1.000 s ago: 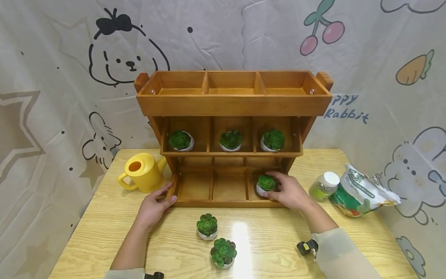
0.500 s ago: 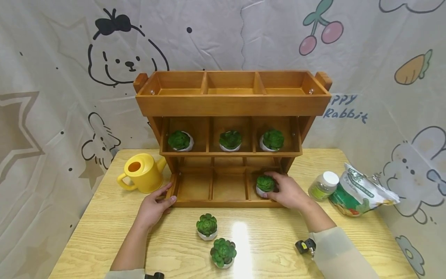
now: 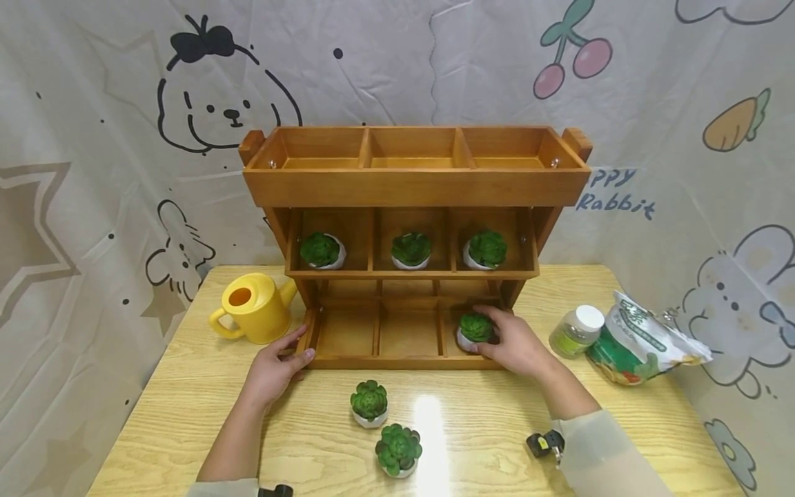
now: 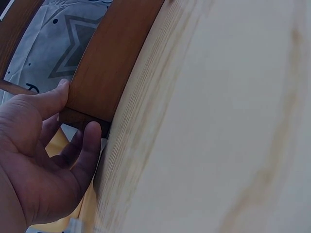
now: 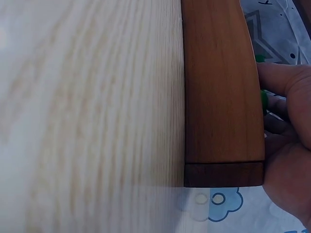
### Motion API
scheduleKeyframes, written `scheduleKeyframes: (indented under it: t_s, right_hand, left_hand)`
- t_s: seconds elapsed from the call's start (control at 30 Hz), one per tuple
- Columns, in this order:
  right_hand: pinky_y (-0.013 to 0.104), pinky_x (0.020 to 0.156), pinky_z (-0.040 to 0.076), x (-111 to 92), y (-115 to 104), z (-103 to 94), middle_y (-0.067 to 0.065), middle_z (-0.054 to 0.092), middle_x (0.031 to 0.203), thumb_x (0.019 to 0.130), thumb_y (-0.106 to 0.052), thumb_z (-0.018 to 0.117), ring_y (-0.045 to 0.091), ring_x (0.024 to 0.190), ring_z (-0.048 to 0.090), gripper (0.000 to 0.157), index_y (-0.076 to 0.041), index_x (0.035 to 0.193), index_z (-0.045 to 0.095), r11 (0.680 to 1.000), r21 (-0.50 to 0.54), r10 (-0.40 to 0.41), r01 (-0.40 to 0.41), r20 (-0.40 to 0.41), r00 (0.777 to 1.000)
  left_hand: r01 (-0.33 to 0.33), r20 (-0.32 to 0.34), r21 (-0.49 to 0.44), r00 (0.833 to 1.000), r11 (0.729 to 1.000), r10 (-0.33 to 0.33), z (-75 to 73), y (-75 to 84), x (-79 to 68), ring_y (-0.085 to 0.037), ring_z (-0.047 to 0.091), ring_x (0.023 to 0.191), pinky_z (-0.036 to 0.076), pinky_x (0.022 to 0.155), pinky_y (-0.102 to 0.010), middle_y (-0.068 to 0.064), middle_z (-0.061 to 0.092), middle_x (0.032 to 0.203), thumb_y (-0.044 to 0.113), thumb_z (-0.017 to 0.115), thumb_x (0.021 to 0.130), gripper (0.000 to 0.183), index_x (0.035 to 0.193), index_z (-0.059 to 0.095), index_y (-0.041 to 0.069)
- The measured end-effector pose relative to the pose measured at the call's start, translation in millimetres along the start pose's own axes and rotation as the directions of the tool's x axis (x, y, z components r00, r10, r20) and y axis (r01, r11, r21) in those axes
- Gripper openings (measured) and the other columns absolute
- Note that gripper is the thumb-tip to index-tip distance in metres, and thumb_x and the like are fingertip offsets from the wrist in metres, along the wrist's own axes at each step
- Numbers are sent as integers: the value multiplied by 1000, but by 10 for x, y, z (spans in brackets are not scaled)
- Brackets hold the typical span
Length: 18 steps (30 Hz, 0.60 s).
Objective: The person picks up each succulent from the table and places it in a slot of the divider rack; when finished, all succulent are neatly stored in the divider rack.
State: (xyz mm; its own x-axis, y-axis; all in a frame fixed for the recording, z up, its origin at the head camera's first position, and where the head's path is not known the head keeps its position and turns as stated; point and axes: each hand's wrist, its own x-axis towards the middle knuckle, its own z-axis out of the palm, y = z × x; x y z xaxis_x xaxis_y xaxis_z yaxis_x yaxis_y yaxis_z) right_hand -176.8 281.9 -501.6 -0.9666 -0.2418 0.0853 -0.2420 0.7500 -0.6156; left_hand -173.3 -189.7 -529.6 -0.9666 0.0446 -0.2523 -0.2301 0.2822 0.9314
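A three-tier wooden plant shelf (image 3: 416, 190) stands at the back of the table, each tier split into three compartments. My left hand (image 3: 273, 369) grips the left front corner of its bottom tier; in the left wrist view the thumb lies on one side of the wood and fingertips at its end. With my right hand (image 3: 518, 345) I hold a small potted succulent (image 3: 475, 327) in the bottom right compartment, thumb at the front of its white pot. The shelf's front board (image 5: 223, 97) hides most of that plant in the right wrist view.
Potted succulents (image 3: 412, 248) fill the middle tier, one per compartment. Two more, a near succulent (image 3: 398, 450) and a farther succulent (image 3: 369, 402), stand on the table (image 3: 323, 442). A yellow watering can (image 3: 257, 310) is at left; a lidded jar (image 3: 577, 333) and a clipped bag (image 3: 646, 342) are at right.
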Motion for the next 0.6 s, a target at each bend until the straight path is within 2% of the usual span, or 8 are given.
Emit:
scheduleKeyframes:
  t_s: [0.37, 0.6]
  right_hand:
    - [50, 105, 50, -68, -12, -3, 24, 53, 147, 87, -8, 83, 43, 132, 55, 73, 0, 150, 48, 981, 191, 22, -21, -2, 1000]
    - [46, 105, 50, -138, -34, -72, 26, 51, 150, 89, -4, 81, 44, 132, 56, 73, 0, 152, 45, 974, 225, 30, -25, -17, 999]
  left_hand:
    - [-1, 2, 17, 1000, 1000, 1, -1, 11, -16, -25, 61, 106, 61, 77, -30, -24, 39, 158, 28, 78, 96, 64, 155, 53, 22]
    - [-1, 2, 12, 1000, 1000, 1, 3, 21, -14, -25, 60, 105, 61, 77, -30, -22, 41, 155, 28, 78, 96, 64, 154, 53, 22]
